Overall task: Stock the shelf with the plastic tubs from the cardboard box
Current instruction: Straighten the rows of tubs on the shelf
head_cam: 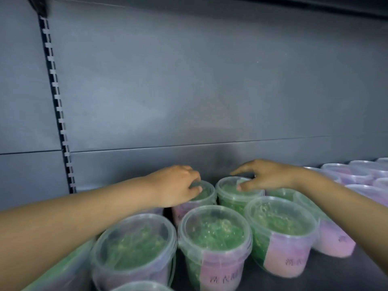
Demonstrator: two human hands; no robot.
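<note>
Looking down along two bare forearms onto a dark shelf (346, 276). Left hand (178, 185) at centre left, fingers curled down over the clear lid of the left back tub (207, 194), gripping it at the near edge. Right hand (266, 177) just beside it, over the right back tub (231, 198): fingers spread and mostly straight, index reaching left above the lid, thumb tip touching the lid top, nothing clasped. Both back tubs upright, side by side, close to the grey back panel (210, 80).

Nearer the camera, a row of three front tubs (214, 234), upright, lids on, packed close together. Green filling showing through the clear plastic, pink-purple labels with blurred print on the sides. One more of the same kind under the right forearm, partly hidden.

Further right, purple tubs (354, 175) in a cluster, lids on, running out of view. At left, a slotted upright (55, 97) rising along the back panel. Heavy blur toward the bottom edge.
</note>
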